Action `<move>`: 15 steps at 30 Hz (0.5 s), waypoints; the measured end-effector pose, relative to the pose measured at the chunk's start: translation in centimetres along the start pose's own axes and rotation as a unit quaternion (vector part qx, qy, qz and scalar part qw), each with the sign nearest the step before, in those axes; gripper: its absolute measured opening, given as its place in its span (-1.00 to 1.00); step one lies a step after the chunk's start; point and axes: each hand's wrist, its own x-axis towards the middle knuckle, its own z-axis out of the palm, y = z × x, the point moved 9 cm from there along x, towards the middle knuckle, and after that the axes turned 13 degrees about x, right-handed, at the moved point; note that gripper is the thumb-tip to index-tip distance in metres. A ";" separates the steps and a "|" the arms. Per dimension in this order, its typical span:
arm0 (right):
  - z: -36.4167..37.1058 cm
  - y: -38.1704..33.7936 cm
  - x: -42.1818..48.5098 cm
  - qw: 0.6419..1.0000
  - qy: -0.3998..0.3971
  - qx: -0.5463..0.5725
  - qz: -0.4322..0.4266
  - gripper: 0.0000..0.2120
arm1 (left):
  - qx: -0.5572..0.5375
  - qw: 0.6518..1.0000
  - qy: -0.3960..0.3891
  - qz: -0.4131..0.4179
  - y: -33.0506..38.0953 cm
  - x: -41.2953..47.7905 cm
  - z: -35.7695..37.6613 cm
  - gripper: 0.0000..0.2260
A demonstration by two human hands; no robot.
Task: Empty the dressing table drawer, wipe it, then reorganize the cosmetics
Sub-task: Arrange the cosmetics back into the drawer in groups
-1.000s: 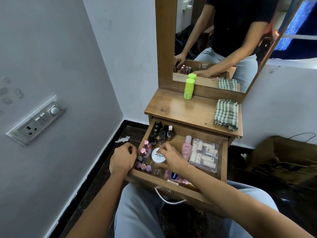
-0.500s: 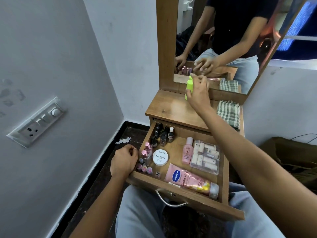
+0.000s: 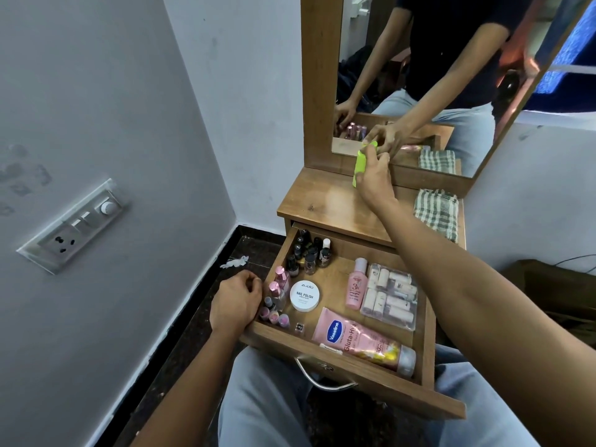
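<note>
Right hand (image 3: pixel 375 180) clamped round green bottle (image 3: pixel 360 167); the bottle stands near upright, long axis vertical, on the tabletop (image 3: pixel 322 201) behind and above the drawer (image 3: pixel 387 388); drawer open, not yet emptied; Vaseline tube (image 3: pixel 361 341) lies lengthwise along the drawer's front wall; left hand (image 3: pixel 237 304) at the drawer's left wall, fingers curled, grip not resolvable; judgement: left hand is nearer the contents, pink bottles (image 3: pixel 278 296) just inside that wall.

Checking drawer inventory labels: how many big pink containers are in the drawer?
2: Vaseline tube lying along the drawer front; pink bottle lying beside the clear pouch. The right arm may hide more at the back.
</note>
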 end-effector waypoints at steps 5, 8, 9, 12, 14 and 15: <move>-0.5 -0.3 0.4 1.000 0.004 0.017 0.014 -0.58 | -0.003 1.000 0.001 0.000 0.0 0.0 0.0 -0.83; -0.6 -0.7 0.3 0.999 0.000 0.033 0.010 -0.63 | -0.008 1.000 0.000 0.000 -0.1 -0.1 0.0 -0.82; -0.7 -0.9 0.2 0.999 0.003 0.039 0.007 -0.64 | -0.008 1.000 0.000 0.000 -0.1 -0.1 0.0 -0.82; -1.0 -1.2 -0.7 0.998 0.013 0.061 -0.011 -0.63 | -0.006 1.000 -0.001 0.000 0.0 -0.2 -0.2 -0.83; -1.3 -1.6 -1.8 0.996 0.027 0.075 -0.031 -0.66 | -0.005 1.000 0.000 0.000 0.1 -0.2 -0.3 -0.82; -1.4 -1.9 -2.4 0.995 0.034 0.086 -0.040 -0.67 | -0.004 1.000 -0.001 0.000 0.1 -0.2 -0.3 -0.82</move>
